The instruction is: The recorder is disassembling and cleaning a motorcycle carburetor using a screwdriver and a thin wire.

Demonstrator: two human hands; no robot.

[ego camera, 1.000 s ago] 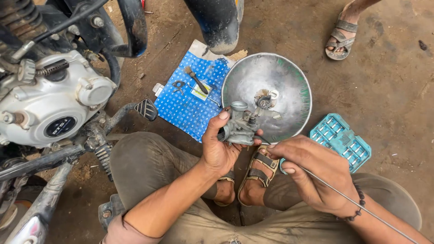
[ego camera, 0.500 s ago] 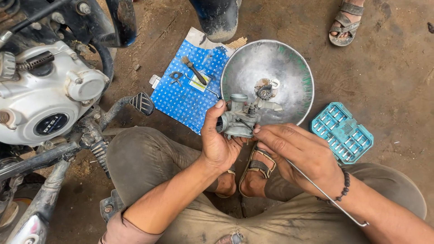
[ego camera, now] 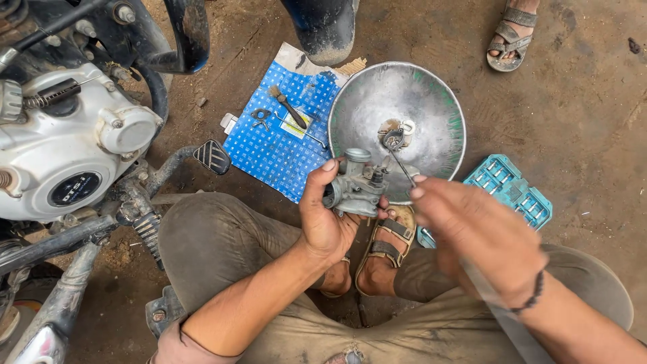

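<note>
Squatting, knees wide, sandalled feet [ego camera: 387, 246] just below both hands. Left hand [ego camera: 328, 216] raised palm-up, fingers and thumb wrapped round a grey carburettor [ego camera: 356, 189]. Right hand [ego camera: 472, 236] blurred just to its right, fingers pinched on a thin wire or cable [ego camera: 401, 165] running up toward the carburettor; grip closed as far as the blur allows.

Beyond the hands: dished metal bowl [ego camera: 411, 108] with a small part inside, blue patterned sheet [ego camera: 276, 145] with small tools to the left, teal socket case [ego camera: 512, 189] right of the right hand. Bare dirt ground [ego camera: 593, 101]. Motorcycle engine [ego camera: 64, 155] far left. Another person's sandalled foot [ego camera: 509, 37] at the top.

Compared with half a second ago: right hand lifted and further from the carburettor, left grip unchanged.
</note>
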